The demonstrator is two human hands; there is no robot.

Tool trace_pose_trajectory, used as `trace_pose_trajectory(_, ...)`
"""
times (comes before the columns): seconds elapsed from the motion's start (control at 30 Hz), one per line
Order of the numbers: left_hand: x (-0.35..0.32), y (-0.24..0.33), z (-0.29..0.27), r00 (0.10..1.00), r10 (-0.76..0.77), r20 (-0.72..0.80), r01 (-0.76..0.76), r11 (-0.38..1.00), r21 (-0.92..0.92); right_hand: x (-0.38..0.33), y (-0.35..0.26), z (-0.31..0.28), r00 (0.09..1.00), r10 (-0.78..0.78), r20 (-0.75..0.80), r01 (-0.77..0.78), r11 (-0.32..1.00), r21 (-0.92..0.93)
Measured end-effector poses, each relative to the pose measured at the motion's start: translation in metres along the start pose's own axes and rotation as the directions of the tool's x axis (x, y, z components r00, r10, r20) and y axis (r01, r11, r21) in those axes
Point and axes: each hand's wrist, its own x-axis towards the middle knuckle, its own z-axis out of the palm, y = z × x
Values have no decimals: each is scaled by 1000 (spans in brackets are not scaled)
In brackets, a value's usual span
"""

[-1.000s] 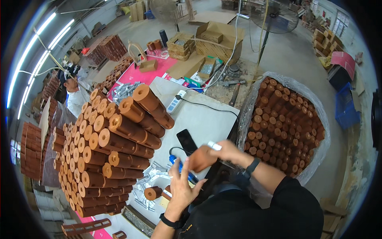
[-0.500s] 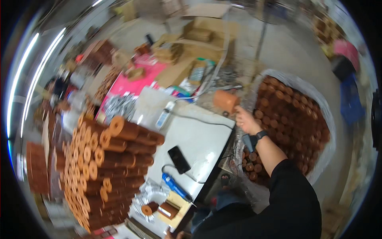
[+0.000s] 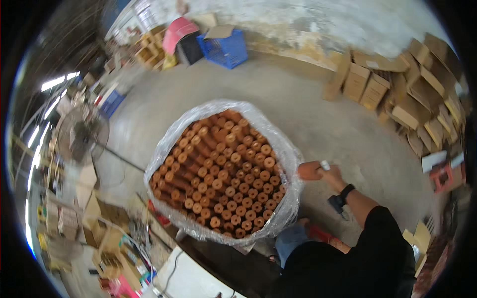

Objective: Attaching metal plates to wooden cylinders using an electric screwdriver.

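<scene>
Right hand out past the rim of a big clear plastic sack packed with upright orange-brown cardboard tubes. Fingers curled around one short orange-brown tube, held just beside the sack's right edge, above the grey concrete floor.

Likely trouble: a loose hold at full reach, so the tube slipping and rolling off across the floor; or the thin plastic rim catching the tube and sagging outward.

Right arm stretched forward and slightly left from the black sleeve, wrist nearly straight, dark wristband showing, knuckles up. Left hand nowhere in view. Stacked brown cardboard boxes well apart at far right.
</scene>
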Motion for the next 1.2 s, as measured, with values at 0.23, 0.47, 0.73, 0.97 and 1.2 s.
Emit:
trace_pose_trajectory(0.23,140,231,-30,985,162,59,-146,965,-217,96,105,-213,851,357,-386,-288,931,227)
trace_pose_trajectory(0.47,279,469,84,782,326,531,-331,939,-90,218,116,-326,863,335,-378,-333,940,73)
trace_pose_trajectory(0.73,422,700,164,724,433,537,-384,900,-208,384,110,-440,832,325,-450,-372,928,-17)
trace_pose_trajectory(0.97,559,781,261,740,405,537,-430,899,-85,601,92,-519,835,254,-488,-383,905,-185)
trace_pose_trajectory(1.2,660,961,271,849,31,527,-108,987,116,820,58,-598,804,170,-569,-438,817,-375)
